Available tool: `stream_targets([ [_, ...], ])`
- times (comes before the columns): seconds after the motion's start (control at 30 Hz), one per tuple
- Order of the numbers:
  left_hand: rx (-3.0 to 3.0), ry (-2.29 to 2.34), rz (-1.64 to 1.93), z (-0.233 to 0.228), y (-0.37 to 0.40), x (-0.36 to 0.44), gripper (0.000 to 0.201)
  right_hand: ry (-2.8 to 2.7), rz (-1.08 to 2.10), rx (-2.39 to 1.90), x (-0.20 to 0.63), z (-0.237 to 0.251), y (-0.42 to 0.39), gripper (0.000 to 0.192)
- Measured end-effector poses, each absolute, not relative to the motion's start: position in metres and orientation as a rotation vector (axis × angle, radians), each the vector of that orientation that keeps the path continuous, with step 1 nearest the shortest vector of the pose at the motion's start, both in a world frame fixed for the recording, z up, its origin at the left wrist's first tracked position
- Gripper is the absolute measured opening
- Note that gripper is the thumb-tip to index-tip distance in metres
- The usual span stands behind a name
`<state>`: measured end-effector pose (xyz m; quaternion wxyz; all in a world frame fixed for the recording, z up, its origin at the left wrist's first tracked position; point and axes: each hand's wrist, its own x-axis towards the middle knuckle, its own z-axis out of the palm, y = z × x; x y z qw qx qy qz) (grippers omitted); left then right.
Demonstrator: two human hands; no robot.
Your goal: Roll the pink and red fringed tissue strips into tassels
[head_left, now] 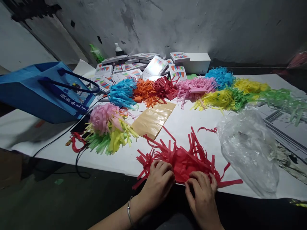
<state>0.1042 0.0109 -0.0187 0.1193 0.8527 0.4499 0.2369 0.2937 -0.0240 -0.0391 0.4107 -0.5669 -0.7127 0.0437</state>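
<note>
Covering most of the view was a white table sheet (182, 127), wide enough to hold all the paper. A blue bag (40, 92) lay tipped on its side at the far left. A clear plastic bag (249, 150) sat crumpled on the right. A row of fringed paper bundles (192, 89) in many colors stretched along the back, near a pile of small boxes (134, 68). The red fringed paper (184, 159) lay at the near edge, close to the person. The left hand (158, 182) and the right hand (202, 191) both had curled fingers pinching its near edge, probably so they could gather it together.
</note>
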Motion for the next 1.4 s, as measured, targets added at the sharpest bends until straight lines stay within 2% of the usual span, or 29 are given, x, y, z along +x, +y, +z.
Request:
stream_targets([
  [0.23, 2.741, 1.095, 0.711, -0.020, 0.016, 0.095, 0.006, -1.821, 0.139, -1.363, 0.296, -0.048, -0.029, 0.022],
  [0.33, 2.738, 1.031, 0.646, -0.016, 0.020, 0.095, 0.008, -1.847, 0.093, -1.334, 0.296, -0.049, -0.029, 0.017],
  [0.73, 2.667, 1.166, 0.862, -0.026, 0.017, 0.097, 0.016, -1.840, 0.037, -1.213, 0.300, -0.042, -0.026, 0.013],
  [0.93, 2.703, 1.072, 0.933, -0.020, 0.022, 0.096, 0.023, -1.836, 0.053, -1.237, 0.304, -0.037, -0.017, 0.015],
  [1.27, 2.640, 1.101, 1.146, -0.002, 0.037, 0.105, 0.025, -1.912, -0.147, -1.094, 0.302, -0.024, 0.003, 0.031],
  [1.4, 2.660, 1.137, 1.122, 0.001, 0.039, 0.108, 0.024, -1.877, -0.078, -1.065, 0.303, -0.018, 0.009, 0.022],
])
